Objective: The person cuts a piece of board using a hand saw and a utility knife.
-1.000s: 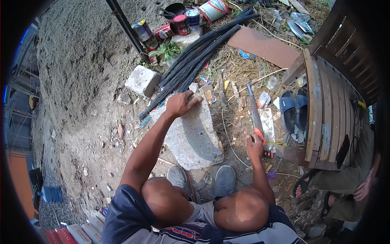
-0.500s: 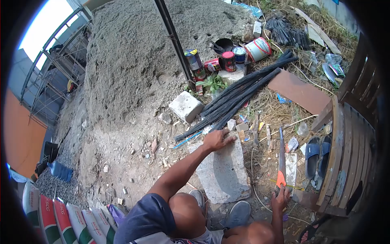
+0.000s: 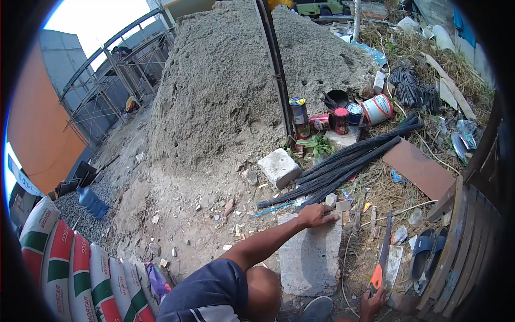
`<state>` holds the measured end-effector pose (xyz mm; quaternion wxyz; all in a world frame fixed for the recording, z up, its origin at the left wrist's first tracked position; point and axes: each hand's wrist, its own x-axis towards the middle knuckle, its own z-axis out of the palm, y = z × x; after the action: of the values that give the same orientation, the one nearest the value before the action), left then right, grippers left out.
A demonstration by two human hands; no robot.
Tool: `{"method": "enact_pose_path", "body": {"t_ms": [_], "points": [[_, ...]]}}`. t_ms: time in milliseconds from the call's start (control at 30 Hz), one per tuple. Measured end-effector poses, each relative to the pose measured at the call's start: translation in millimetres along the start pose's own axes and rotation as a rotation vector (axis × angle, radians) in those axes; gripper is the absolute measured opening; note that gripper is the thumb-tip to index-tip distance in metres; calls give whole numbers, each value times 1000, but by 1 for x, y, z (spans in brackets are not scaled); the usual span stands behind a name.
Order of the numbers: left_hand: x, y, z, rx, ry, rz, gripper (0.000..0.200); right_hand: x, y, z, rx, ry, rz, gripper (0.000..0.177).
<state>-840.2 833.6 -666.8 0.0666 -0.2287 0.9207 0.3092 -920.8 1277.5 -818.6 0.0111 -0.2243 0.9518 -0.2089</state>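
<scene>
My left hand (image 3: 317, 216) rests on the top edge of a flat grey concrete slab (image 3: 310, 260) lying on the ground, its fingers over the slab's upper right corner. Low at the right, my right hand (image 3: 372, 301) is wrapped round the orange handle of a handsaw (image 3: 377, 276), whose blade points up and away. Just beyond my left hand lies a bundle of dark rods (image 3: 348, 163). A white block (image 3: 279, 168) sits left of the bundle.
Paint cans (image 3: 341, 121) stand by a dark post (image 3: 278, 75) before a grey sand mound (image 3: 214, 86). Mortar bags (image 3: 59, 263) line the lower left. A slatted wooden bench (image 3: 456, 252) and blue sandals (image 3: 422, 253) are at the right. A person (image 3: 122, 50) is near distant scaffolding.
The view has tilted up and turned left, so the scene sits lower and further right. My left hand stays on the slab and my right hand still holds the saw.
</scene>
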Motion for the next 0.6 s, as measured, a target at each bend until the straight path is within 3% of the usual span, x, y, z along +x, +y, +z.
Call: {"method": "enact_pose_path", "body": {"t_ms": [67,133,233,333,400,500,567,600], "points": [[6,-5,15,22,123,122,69,-1,-8,-8,112,16,-6,62],[11,-3,18,58,67,114,73,-3,-30,-18,441,127,94,51],[21,-5,29,-34,31,195,67,-7,-47,-27,556,190,14,49],[30,-6,29,0,-98,216,57,-20,-96,-45,710,165,105,46],[44,-27,36,-245,-164,324,63,-34,-93,-14,791,75,162,48],[40,-7,21,-411,-335,72,73,-42,-128,-30,816,-60,168,45],[56,-8,31,-560,-382,-61,76,-45,-129,-9,760,105,-118,42],[58,-12,37,-562,-380,-70,76,-45,-129,-6,763,97,-119,42]]}}
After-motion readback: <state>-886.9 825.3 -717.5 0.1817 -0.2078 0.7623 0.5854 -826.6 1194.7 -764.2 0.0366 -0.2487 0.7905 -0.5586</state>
